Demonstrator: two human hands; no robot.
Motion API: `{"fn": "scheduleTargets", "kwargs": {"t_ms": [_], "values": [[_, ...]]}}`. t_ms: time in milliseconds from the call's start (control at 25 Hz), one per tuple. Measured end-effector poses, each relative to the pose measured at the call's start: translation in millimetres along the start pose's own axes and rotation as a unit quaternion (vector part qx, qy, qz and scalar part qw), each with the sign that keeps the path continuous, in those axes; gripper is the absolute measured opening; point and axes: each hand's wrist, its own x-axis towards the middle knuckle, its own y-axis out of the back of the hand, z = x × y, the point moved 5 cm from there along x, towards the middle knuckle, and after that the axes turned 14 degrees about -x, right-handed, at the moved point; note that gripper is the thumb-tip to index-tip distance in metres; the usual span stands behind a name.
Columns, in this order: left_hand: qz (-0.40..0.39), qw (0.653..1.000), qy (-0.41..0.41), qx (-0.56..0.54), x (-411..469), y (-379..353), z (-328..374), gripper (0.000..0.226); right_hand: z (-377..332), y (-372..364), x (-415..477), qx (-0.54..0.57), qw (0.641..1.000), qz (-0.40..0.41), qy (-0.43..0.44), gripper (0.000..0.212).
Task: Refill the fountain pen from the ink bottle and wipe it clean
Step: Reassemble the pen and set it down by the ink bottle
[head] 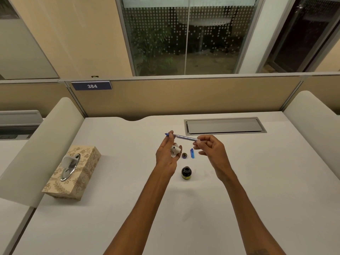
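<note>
Pen (pixel 184 137) is held level above the desk (pixel 257 181), nib pointing left. Right hand (pixel 211 150) pinches the rear end. Left hand (pixel 165 155) touches the nib end and holds an ink-spotted tissue (pixel 174 150) in its curled fingers. Bottle (pixel 186 173) stands open below, between the forearms. Bottle cap (pixel 184 155) and blue pen cap (pixel 192 153) lie just beyond it, side by side. Tissue box (pixel 73 173) sits well left. Grey hatch (pixel 224 126) at the back right, sign (pixel 91 86) reads 384.

Both bare forearms reach forward, hands raised and slightly apart. The left hand (pixel 166 155), palm turned inward, curls its fingers round a crumpled white tissue (pixel 174 151). The right hand (pixel 210 149) pinches the end of a slim clear fountain pen (pixel 184 137) between thumb and fingertips.
</note>
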Motion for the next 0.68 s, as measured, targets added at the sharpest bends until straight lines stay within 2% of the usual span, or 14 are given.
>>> {"fn": "scheduleTargets", "kwargs": {"t_ms": [120, 320, 400, 520, 680], "values": [[0.001, 1.000, -0.002, 0.013, -0.3, -1.2, -2.9, 0.027, 2.9, 0.1, -0.6, -0.020, 0.999, 0.033, 0.002, 0.019], [-0.005, 1.000, 0.002, 0.019, -2.3, -1.2, -5.6, 0.024, 3.4, -4.7, 0.7, -0.051, 0.997, 0.037, -0.052, 0.046], [0.002, 1.000, 0.002, 0.010, -1.4, 0.1, -4.2, 0.022, 3.7, -3.3, 0.1, -0.042, 0.997, 0.021, -0.053, 0.040], [0.009, 1.000, -0.002, 0.003, 1.6, 3.0, -1.6, 0.026, 4.4, -2.2, -2.4, -0.006, 1.000, -0.008, -0.015, 0.018], [0.014, 1.000, -0.004, 0.019, 1.8, 3.2, -3.5, 0.031, 4.4, -0.4, -2.2, -0.058, 0.998, 0.029, 0.013, 0.016]]}}
